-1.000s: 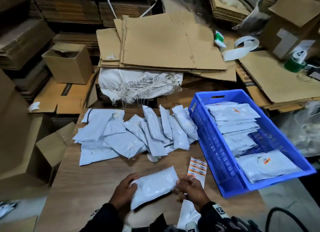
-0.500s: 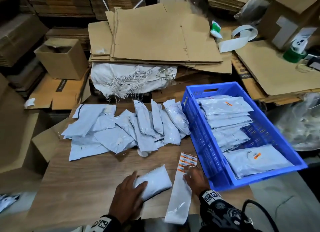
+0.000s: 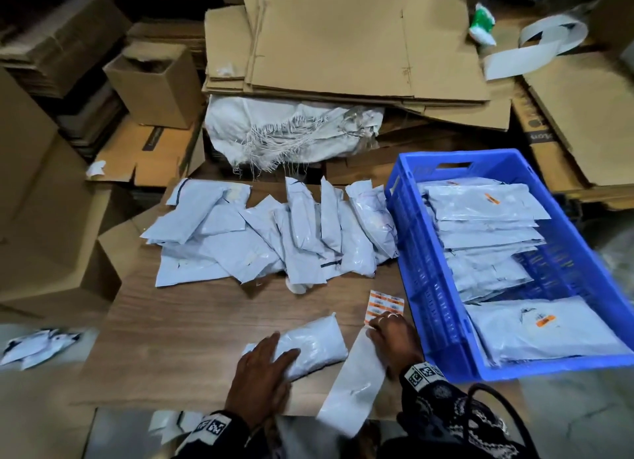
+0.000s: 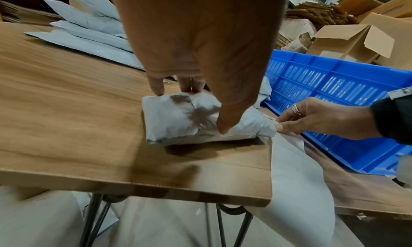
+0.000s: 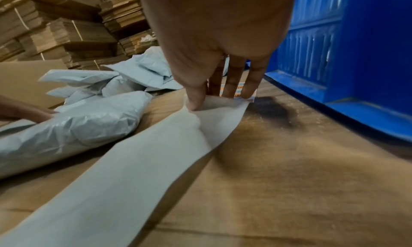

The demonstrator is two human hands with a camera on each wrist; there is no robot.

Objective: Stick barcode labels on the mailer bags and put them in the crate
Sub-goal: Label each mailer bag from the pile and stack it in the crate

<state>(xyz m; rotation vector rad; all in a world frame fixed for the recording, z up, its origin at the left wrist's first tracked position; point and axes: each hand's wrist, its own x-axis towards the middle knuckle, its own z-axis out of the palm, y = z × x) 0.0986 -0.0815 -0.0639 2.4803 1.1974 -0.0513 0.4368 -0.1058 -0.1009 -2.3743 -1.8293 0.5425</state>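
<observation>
A stuffed grey mailer bag [image 3: 315, 342] [image 4: 178, 120] [image 5: 89, 124] lies on the wooden table [image 3: 188, 338] near its front edge. My left hand [image 3: 271, 359] [image 4: 194, 99] rests on the bag's left end with straight fingers pressing down. Just right of the bag runs a white label strip [image 3: 356, 383] [image 5: 133, 162] with orange barcode labels [image 3: 386, 302] at its far end. My right hand [image 3: 384, 324] [image 5: 214, 99] pinches the strip between thumb and fingers just below the labels. The blue crate [image 3: 422, 280] [image 4: 334, 92] stands at the right with several labelled bags inside.
A pile of several unlabelled mailer bags [image 3: 274, 239] covers the far half of the table. The strip's bare end hangs over the table's front edge. Flattened cardboard [image 3: 343, 47], a white sack [image 3: 291, 129] and open boxes [image 3: 154, 84] surround the table.
My right hand let go of the bag and moved right onto the label strip. The left hand slid over the bag and now presses it flat.
</observation>
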